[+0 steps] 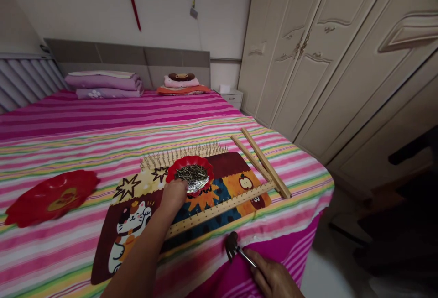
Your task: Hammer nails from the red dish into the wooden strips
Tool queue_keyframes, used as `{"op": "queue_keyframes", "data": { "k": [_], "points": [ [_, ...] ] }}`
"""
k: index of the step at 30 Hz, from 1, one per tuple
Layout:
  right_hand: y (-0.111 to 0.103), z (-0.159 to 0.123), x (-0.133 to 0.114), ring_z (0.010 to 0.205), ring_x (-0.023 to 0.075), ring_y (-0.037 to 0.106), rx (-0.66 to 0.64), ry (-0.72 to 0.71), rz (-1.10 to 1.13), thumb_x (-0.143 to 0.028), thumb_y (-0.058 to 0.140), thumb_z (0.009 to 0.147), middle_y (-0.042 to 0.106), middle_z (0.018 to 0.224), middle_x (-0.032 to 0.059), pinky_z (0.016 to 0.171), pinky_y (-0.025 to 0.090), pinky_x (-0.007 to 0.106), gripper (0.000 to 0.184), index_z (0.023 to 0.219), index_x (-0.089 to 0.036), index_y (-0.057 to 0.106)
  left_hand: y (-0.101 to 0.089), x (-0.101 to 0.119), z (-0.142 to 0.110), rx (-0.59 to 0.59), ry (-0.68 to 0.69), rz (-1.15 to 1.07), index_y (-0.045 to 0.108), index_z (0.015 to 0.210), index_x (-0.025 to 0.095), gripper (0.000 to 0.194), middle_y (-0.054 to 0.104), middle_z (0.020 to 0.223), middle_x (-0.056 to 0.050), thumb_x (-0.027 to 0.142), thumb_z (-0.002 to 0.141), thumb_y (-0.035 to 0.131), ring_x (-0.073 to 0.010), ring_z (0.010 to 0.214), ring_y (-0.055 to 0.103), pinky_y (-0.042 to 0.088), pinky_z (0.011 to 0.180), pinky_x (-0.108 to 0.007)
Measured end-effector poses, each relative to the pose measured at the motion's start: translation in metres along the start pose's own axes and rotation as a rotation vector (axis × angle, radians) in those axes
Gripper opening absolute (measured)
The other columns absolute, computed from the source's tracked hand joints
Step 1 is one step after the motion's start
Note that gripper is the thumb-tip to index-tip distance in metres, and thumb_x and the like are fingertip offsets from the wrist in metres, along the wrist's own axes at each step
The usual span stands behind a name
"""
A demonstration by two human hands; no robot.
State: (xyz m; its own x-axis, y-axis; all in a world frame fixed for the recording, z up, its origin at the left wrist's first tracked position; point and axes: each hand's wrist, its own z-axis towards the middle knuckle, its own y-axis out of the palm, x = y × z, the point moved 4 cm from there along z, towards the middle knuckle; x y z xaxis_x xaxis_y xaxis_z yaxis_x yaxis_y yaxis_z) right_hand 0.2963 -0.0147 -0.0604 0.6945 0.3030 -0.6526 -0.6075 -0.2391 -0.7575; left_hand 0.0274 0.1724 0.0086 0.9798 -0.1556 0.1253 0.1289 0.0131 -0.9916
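My left hand (175,194) reaches over the near left rim of a red scalloped bowl (209,166). Its fingers are curled down at the heap of nails (195,175); what is between them is hidden. In my right hand (272,274) is a claw hammer (232,242), gripped by its handle, head pointing up and left, near the bed's front edge. Between the bowl and the hammer lies a wooden strip (219,209) with a row of dark holes or nail heads. Behind the bowl, wooden strips (181,154) bristle with upright nails.
A patterned mat (102,261) lies under the bowl on the striped bedspread (41,261). Two bare wooden sticks (267,163) cross the mat's right end. A red dish (56,197) is at left. Folded bedding (106,83) sits by the headboard; a wardrobe (308,60) stands at right.
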Motion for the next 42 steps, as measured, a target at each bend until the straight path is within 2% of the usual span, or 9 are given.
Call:
{"op": "queue_keyframes", "data": {
  "k": [6,9,13,17,21,28,35,40,42],
  "points": [
    [0.0,0.0,-0.001,0.08,0.022,0.069,0.002,0.009,-0.018,-0.02,0.035,0.089,0.069,0.08,0.0066,0.075,0.053,0.029,0.037,0.121,-0.02,0.053,-0.009,-0.002,-0.006,0.048,-0.022,-0.009,0.065,0.079,0.017,0.024,0.066,0.085,-0.011,0.02,0.08,0.041,-0.0199,0.082,0.059,0.04,0.075,-0.03],
    [0.001,0.0,0.001,0.083,0.0222,0.069,0.005,0.012,-0.011,-0.021,0.036,0.089,0.07,0.08,0.0065,0.076,0.053,0.029,0.036,0.12,-0.02,0.054,-0.02,-0.007,-0.018,0.136,-0.062,-0.146,0.063,0.077,0.019,0.021,0.065,0.084,-0.007,0.022,0.079,0.043,-0.0193,0.083,0.058,0.041,0.077,-0.03],
    [0.003,-0.001,0.003,0.086,0.0221,0.068,0.005,0.027,-0.02,-0.021,0.035,0.09,0.071,0.086,0.0085,0.08,0.052,0.029,0.04,0.127,-0.018,0.05,-0.025,-0.018,-0.043,0.223,-0.258,-0.763,0.064,0.082,0.021,0.017,0.065,0.079,-0.001,0.028,0.073,0.052,-0.0147,0.073,0.057,0.045,0.073,-0.028],
    [0.005,-0.002,0.005,0.089,0.0228,0.068,-0.021,0.051,-0.046,-0.023,0.034,0.091,0.072,0.097,0.0118,0.08,0.052,0.031,0.042,0.129,-0.015,0.05,-0.001,-0.015,-0.075,0.032,-0.477,-1.519,0.066,0.092,0.017,0.033,0.063,0.07,0.001,0.028,0.061,0.068,-0.0094,0.062,0.054,0.047,0.064,-0.024],
    [0.005,-0.001,0.002,0.09,0.0228,0.068,-0.028,0.044,-0.046,-0.024,0.036,0.091,0.071,0.104,0.0118,0.078,0.052,0.032,0.042,0.13,-0.017,0.049,0.014,-0.011,-0.1,-0.042,-0.599,-1.944,0.066,0.079,0.014,0.025,0.061,0.069,0.0,0.018,0.055,0.074,-0.0077,0.06,0.055,0.048,0.059,-0.022],
    [0.005,-0.001,0.003,0.085,0.0218,0.069,-0.014,0.033,-0.051,-0.024,0.036,0.091,0.072,0.1,0.0098,0.075,0.053,0.031,0.042,0.13,-0.018,0.048,0.019,-0.025,-0.116,0.039,-0.678,-2.019,0.062,0.07,0.014,0.013,0.062,0.069,-0.002,0.012,0.06,0.071,-0.0092,0.061,0.057,0.051,0.057,-0.022],
    [0.008,-0.002,0.007,0.086,0.0217,0.069,-0.018,0.025,-0.085,-0.025,0.034,0.091,0.071,0.104,0.0117,0.075,0.054,0.032,0.043,0.131,-0.015,0.048,0.018,-0.026,-0.121,0.15,-0.628,-1.961,0.063,0.07,0.016,0.023,0.061,0.065,0.002,0.02,0.054,0.078,-0.0081,0.06,0.057,0.05,0.056,-0.02],
    [0.007,-0.001,0.005,0.09,0.0238,0.068,-0.026,0.037,-0.094,-0.026,0.033,0.091,0.071,0.105,0.0138,0.077,0.054,0.034,0.044,0.129,-0.012,0.049,0.015,-0.018,-0.121,0.04,-0.583,-1.899,0.067,0.088,0.016,0.039,0.063,0.066,0.001,0.022,0.052,0.08,-0.008,0.06,0.057,0.051,0.062,-0.021],
    [0.007,-0.001,0.005,0.086,0.024,0.069,-0.027,0.039,-0.096,-0.026,0.033,0.091,0.071,0.101,0.0135,0.074,0.054,0.035,0.044,0.13,-0.011,0.049,0.014,-0.016,-0.121,0.008,-0.571,-1.866,0.067,0.087,0.015,0.04,0.063,0.067,0.001,0.024,0.05,0.08,-0.009,0.062,0.058,0.051,0.064,-0.022]
  ]
}}
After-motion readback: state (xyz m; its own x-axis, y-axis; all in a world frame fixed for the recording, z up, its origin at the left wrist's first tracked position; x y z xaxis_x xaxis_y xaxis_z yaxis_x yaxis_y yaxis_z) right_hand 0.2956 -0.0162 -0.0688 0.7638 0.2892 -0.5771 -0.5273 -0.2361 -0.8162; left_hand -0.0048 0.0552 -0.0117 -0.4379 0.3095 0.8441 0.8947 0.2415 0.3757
